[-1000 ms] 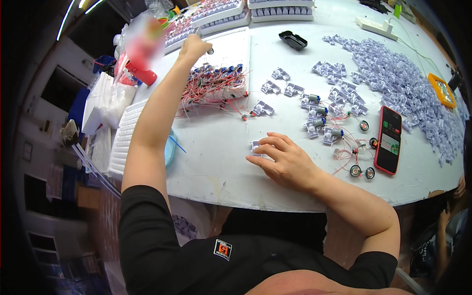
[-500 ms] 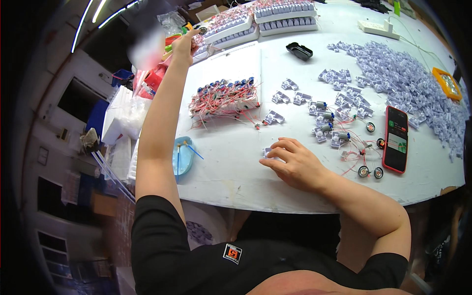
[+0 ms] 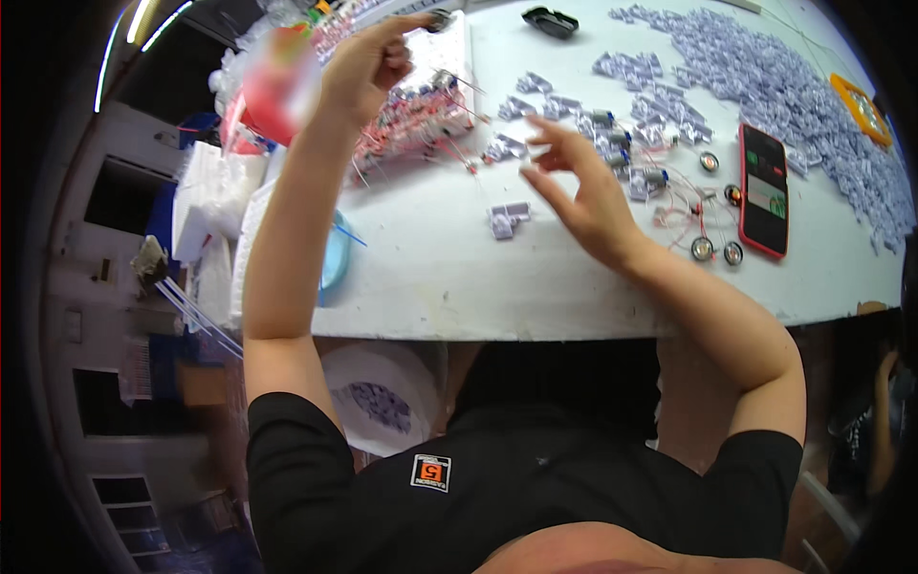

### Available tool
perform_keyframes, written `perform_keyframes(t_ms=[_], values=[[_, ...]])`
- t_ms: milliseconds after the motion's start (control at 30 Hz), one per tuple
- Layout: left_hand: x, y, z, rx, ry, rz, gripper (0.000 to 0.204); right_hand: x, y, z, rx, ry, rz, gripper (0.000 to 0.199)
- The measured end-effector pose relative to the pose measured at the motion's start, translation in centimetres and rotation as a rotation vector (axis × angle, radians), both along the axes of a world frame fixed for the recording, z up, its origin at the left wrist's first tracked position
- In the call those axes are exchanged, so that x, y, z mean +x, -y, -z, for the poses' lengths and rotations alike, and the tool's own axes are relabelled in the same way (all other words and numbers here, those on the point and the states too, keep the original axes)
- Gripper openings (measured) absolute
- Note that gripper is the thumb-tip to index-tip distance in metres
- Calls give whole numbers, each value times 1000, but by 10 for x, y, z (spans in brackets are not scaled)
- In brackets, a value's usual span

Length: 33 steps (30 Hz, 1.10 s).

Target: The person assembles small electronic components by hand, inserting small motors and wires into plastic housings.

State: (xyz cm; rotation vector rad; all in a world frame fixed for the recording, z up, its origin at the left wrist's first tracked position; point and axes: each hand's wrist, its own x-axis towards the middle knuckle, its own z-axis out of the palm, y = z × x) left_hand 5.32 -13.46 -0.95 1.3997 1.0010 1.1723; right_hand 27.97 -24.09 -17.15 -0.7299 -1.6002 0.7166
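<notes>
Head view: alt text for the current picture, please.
The left hand, outstretched near red-wired parts, has a small dark round part at its fingertip. The open right hand hovers above a white table, near a pale plastic piece; a red-cased phone lies farther right.

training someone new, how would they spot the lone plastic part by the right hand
On the white table, find the right hand. Just left of it lies a small pale grey plastic part. Unlike similar parts heaped or clustered elsewhere, it sits alone on bare tabletop.

Left fingers [image 3: 406,24] holding dark round part [image 3: 440,19], right fingers [image 3: 572,145] parted, plastic piece [image 3: 504,221] on table [image 3: 430,277]
</notes>
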Motion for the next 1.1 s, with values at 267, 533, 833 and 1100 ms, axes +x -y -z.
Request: perform_keyframes(t_ms=[267,533,833,1100], values=[[67,66,95,-144,-104,128,22,16,-20,-7,-329,-317,-181,47],[52,65,118,-96,239,91,41,27,-21,-5,-29,221,262,23],[40,59,126,-45,120,84,34,37,-41,17,350,828,398,20],[34,58,131,-38,130,52,32,20,-24,-11,364,577,392,26]])
